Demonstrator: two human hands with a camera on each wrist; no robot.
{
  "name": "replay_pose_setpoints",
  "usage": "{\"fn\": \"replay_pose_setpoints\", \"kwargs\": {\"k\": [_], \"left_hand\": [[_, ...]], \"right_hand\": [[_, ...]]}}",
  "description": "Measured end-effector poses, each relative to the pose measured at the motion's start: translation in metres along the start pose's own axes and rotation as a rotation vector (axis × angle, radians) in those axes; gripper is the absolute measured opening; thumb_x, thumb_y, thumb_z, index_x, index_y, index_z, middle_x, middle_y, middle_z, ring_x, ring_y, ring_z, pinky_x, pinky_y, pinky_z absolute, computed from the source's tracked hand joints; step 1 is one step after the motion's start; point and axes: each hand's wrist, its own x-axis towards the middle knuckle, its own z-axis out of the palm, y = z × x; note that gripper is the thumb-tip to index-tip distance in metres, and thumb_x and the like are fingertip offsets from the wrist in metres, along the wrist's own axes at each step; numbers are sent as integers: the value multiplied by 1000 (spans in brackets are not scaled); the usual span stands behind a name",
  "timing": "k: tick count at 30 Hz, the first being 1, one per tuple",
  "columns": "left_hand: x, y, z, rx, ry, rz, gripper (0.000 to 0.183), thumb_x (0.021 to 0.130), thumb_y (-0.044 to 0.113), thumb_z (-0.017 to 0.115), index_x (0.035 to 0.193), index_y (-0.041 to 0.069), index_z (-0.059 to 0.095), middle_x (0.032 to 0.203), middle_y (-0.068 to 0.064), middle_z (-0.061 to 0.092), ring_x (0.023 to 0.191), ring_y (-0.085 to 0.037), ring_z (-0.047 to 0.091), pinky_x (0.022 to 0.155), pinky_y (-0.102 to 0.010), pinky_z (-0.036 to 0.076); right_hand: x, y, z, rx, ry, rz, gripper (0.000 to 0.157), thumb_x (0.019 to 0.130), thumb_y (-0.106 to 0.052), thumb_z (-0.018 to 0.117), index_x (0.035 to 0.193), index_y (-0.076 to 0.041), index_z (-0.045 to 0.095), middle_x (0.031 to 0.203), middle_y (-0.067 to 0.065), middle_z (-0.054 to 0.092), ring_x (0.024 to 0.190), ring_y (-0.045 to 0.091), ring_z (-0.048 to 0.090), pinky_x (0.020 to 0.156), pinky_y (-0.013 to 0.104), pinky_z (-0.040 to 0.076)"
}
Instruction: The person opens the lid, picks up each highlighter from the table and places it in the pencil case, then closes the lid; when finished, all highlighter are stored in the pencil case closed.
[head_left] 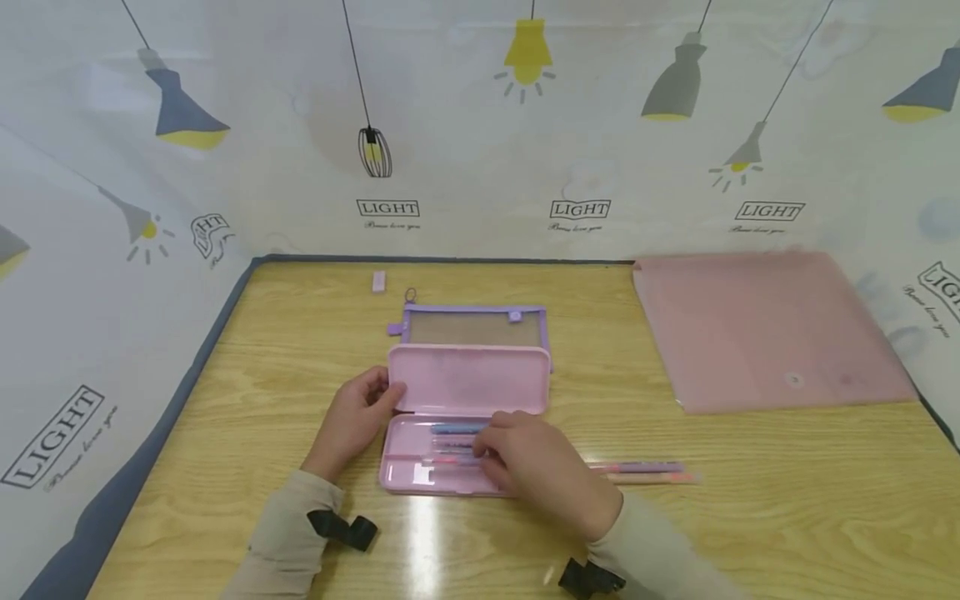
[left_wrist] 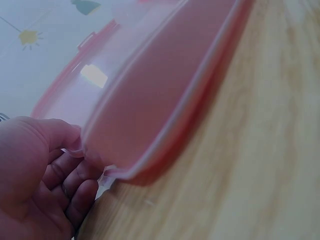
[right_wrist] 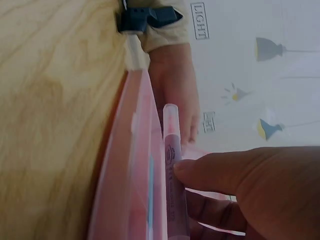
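Observation:
A pink pencil case (head_left: 408, 477) lies on the table with its lid (head_left: 468, 379) raised and leaning back. My left hand (head_left: 352, 423) pinches the lid's left end, thumb on the inner side and fingers behind. Over the tray, my right hand (head_left: 536, 467) holds a slim purple marker (right_wrist: 175, 190) with a clear cap between thumb and fingers; the marker's far end is hidden. Inside the back part of the tray lie a blue pen (head_left: 450, 429) and at least one paler pen, partly covered by the right hand.
Two more markers (head_left: 652, 468) lie on the table right of the case. Behind the lid is a purple-edged mesh zip pouch (head_left: 472, 327). A small pink eraser-like block (head_left: 378, 282) sits further back. At the right lies a flat pink folder (head_left: 765, 333). Printed cloth walls (head_left: 465, 125) enclose the table.

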Motion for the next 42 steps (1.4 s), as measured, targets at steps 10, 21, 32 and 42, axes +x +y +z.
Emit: {"fn": "replay_pose_setpoints", "kwargs": {"k": [10,21,32,42], "left_hand": [[2,2,0,-23,-2,23,19,99,27,60,101,9,64,86,-6,64,77,-18,56,69,-26,48],[1,1,1,-45,-22,14,23,99,29,59,102,6,63,88,-7,65,78,-15,56,69,-25,48],[-1,3,1,-43,-14,3,25,99,30,60,104,6,64,90,-8,66,79,-15,56,70,-24,48],[-3,3,0,-34,-10,6,21,99,27,60,101,7,63,87,-7,65,78,-17,56,69,-25,48]], "right_hand": [[11,-18,17,-33,-3,-7,6,86,-14,67,87,-18,72,84,-7,64,78,11,60,72,25,51],[14,-22,25,-57,-45,-9,4,89,-20,69,91,-19,72,87,-6,64,77,12,58,71,26,51],[10,-20,17,-14,-5,11,8,89,-18,68,94,-18,73,89,-7,65,83,12,61,76,27,52],[-9,3,-7,14,9,93,10,86,-18,74,95,-16,72,86,-6,65,78,9,57,71,26,51]]}}
